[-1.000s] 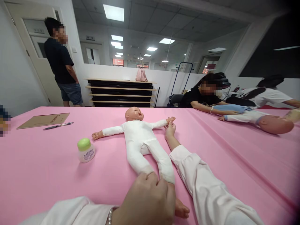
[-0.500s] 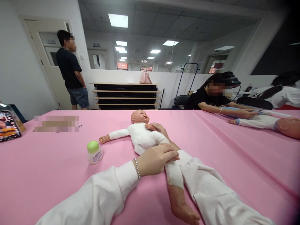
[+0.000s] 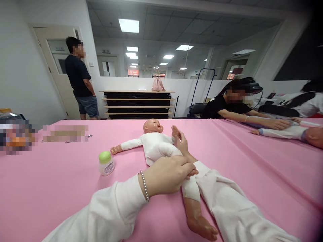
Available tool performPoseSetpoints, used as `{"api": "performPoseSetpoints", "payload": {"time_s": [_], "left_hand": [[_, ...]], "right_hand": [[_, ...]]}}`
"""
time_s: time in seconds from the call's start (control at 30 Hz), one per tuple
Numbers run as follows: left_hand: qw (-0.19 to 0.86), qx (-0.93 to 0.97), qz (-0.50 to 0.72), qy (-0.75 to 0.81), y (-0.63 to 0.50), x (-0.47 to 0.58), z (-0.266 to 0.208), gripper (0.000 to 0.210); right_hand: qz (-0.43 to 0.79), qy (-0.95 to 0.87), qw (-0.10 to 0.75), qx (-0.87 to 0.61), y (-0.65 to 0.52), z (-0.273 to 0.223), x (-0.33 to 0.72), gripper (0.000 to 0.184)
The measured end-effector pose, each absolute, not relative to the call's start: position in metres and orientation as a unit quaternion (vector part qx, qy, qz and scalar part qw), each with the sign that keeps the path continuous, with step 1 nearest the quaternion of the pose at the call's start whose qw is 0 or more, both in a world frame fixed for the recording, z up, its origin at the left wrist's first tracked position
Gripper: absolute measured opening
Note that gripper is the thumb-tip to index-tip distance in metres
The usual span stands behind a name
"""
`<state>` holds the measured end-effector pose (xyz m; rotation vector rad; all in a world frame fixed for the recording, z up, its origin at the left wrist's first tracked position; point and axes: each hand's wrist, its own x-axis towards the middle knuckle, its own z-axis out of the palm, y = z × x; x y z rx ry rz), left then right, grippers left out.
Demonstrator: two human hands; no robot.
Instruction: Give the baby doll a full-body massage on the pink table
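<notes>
Left grip point(image 3: 168, 174) snug on doll's point(image 3: 156, 142) foot point(image 3: 194, 172), right grip point(image 3: 183, 144) snug on its hand point(image 3: 174, 130), cloth point(image 3: 239, 161) broad to edge

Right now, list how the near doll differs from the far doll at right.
The near doll is in plain white; the far doll has blue trim. The near doll's head points away from the camera, the far doll's head toward the right edge. Your left hand and right hand touch the near doll; a co-worker's hand is at the far doll. Both lie on the pink cloth.
</notes>
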<state>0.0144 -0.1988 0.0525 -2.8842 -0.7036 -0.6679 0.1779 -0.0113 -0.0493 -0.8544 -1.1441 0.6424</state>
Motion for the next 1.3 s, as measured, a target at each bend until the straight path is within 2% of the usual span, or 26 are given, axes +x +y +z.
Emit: {"api": "performPoseSetpoints", "payload": {"time_s": [0.07,0.13,0.3,0.43,0.57,0.87,1.0,1.1,1.2,1.3], "left_hand": [[0.069,-0.947,-0.202,-0.238,-0.217,0.008,0.065,0.021],[0.076,-0.95,-0.179,-0.244,-0.234,0.006,0.071,0.019],[0.059,-0.961,-0.07,-0.262,-0.256,0.017,0.052,0.013],[0.007,-0.956,0.008,-0.293,-0.26,0.035,0.026,0.019],[-0.031,-0.938,0.053,-0.342,-0.265,0.045,0.021,0.023],[-0.029,-0.914,-0.008,-0.404,-0.268,0.05,0.02,0.022],[-0.042,-0.891,-0.042,-0.451,-0.274,0.037,0.052,0.023],[0.006,-0.87,-0.145,-0.472,-0.273,0.024,0.075,0.014],[0.068,-0.871,-0.247,-0.418,-0.256,0.017,0.078,0.021],[0.076,-0.902,-0.281,-0.319,-0.226,0.018,0.063,0.028]], "right_hand": [[0.217,-0.485,0.729,-0.432,0.005,-0.057,0.193,0.036],[0.202,-0.415,0.757,-0.463,0.018,-0.063,0.207,0.038],[0.306,-0.29,0.789,-0.447,0.035,-0.071,0.226,0.038],[0.319,-0.313,0.778,-0.442,0.036,-0.072,0.227,0.041],[0.32,-0.327,0.777,-0.433,0.033,-0.072,0.227,0.043],[0.299,-0.334,0.784,-0.429,0.032,-0.072,0.226,0.044],[0.28,-0.312,0.783,-0.459,0.034,-0.074,0.226,0.043],[0.272,-0.347,0.776,-0.45,0.03,-0.067,0.219,0.043],[0.315,-0.435,0.76,-0.366,0.015,-0.053,0.201,0.04],[0.408,-0.503,0.697,-0.307,-0.008,-0.039,0.176,0.035]]}}
